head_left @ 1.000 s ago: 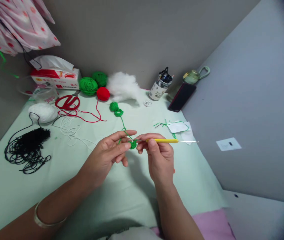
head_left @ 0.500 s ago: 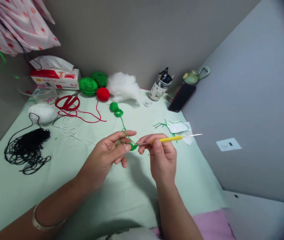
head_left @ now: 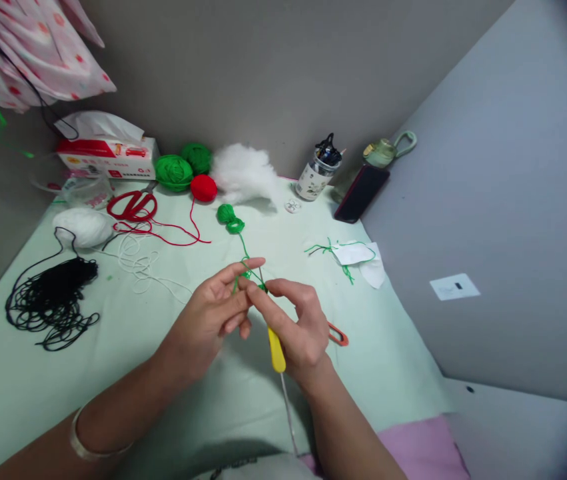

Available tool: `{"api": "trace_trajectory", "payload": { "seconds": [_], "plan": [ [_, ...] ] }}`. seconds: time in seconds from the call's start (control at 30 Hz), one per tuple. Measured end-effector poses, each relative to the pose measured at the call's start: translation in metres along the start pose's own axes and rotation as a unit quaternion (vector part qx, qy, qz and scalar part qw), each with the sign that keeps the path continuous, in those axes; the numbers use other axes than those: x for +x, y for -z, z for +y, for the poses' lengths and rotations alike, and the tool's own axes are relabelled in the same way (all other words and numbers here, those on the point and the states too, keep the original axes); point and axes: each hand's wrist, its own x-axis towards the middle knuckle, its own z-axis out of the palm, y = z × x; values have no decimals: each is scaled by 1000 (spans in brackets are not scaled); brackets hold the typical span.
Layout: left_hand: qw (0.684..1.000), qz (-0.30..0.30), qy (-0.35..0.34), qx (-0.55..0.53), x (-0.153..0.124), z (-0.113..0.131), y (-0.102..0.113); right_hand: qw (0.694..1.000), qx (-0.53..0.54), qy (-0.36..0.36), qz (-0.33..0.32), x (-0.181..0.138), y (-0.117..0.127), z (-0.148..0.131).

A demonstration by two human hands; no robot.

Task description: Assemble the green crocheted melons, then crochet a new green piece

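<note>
My left hand (head_left: 213,303) pinches a small piece of green crochet work (head_left: 262,287), mostly hidden by fingertips. Green yarn loops over its raised index finger and leads back to a small green yarn ball (head_left: 230,219) on the table. My right hand (head_left: 298,320) is closed on a crochet hook (head_left: 276,350) with a yellow handle. The hook's thin metal tip points away from me beside the crochet piece, and its other metal end slants down toward my body. The right thumb and index finger reach up to the work, close to the left fingertips.
Left lie black yarn (head_left: 63,293), white yarn (head_left: 83,227) and red scissors (head_left: 133,205). Behind are a tissue box (head_left: 108,160), a red yarn ball (head_left: 204,189) and white stuffing (head_left: 246,173). A pen cup (head_left: 313,179), phone (head_left: 362,193) and orange-ended tool (head_left: 338,335) are right.
My right hand has turned the hook from lying sideways to pointing away from me, and its fingers have moved in to the crochet piece. An orange-ended tool now shows beside it.
</note>
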Motion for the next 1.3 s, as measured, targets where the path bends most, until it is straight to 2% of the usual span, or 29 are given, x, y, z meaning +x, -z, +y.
{"api": "trace_trajectory", "payload": {
  "seconds": [0.07, 0.1, 0.2, 0.27, 0.37, 0.53, 0.6, 0.67, 0.73, 0.8, 0.87, 1.03, 1.2, 1.3],
  "plan": [
    [998, -16, 49, -47, 2, 3, 3, 995, 82, -58, 29, 3, 2, 0],
    [997, -19, 56, -58, 3, 5, 4, 982, 146, -105, 50, 5, 2, 0],
    [998, -18, 31, -55, 3, 8, 4, 907, 341, -229, 97, 12, 3, 0],
    [999, -24, 19, -34, 2, 7, 3, 879, 391, -258, 90, 14, 2, 0],
    [1000, -27, 4, -9, 1, 2, 0, 906, 343, -237, 69, 13, 0, -1],
    [1000, -1, -15, -2, 3, -4, -1, 979, 156, -123, 42, 4, -4, -4],
    [999, -15, 15, -25, 4, -3, 1, 991, 104, -82, 29, 2, -3, -4],
    [997, -30, 51, -55, 5, -1, 3, 985, 135, -95, 43, 4, -1, -2],
    [995, -33, 59, -79, 6, 2, 5, 955, 230, -171, 76, 8, 2, 2],
    [996, -27, 37, -81, 6, 3, 6, 901, 341, -252, 93, 12, 3, 4],
    [998, -29, 13, -57, 5, 3, 5, 861, 413, -286, 83, 14, 1, 5],
    [999, -37, -12, 0, 2, -1, 1, 862, 412, -285, 70, 12, -4, 2],
    [1000, -22, -17, 9, 3, -1, 2, 809, 482, -328, 74, 13, -2, 4],
    [1000, -18, -17, 18, 2, 1, 2, 797, 499, -330, 79, 16, -1, 4]
  ]
}}
